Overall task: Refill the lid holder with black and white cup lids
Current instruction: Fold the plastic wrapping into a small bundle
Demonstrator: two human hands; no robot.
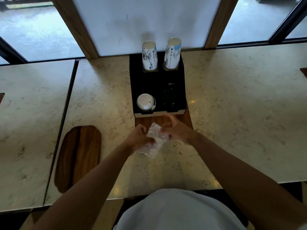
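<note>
A black lid holder (157, 78) stands on the marble counter against the wall. White cup lids (145, 102) fill its front left slot. Black cup lids (169, 97) sit in the front right slot, hard to make out against the dark holder. Two stacks of upside-down paper cups (149, 55) rise from the rear slots. In front of the holder, my left hand (138, 137) and my right hand (176, 129) both grip a crumpled clear plastic wrapper (154, 140) just above the counter. I see no lids inside the wrapper.
A wooden tray (78, 156) lies on the counter to the left. A wooden inset (149, 121) sits under the holder's front edge. A seam (66, 113) divides the left counter section. Windows run along the back.
</note>
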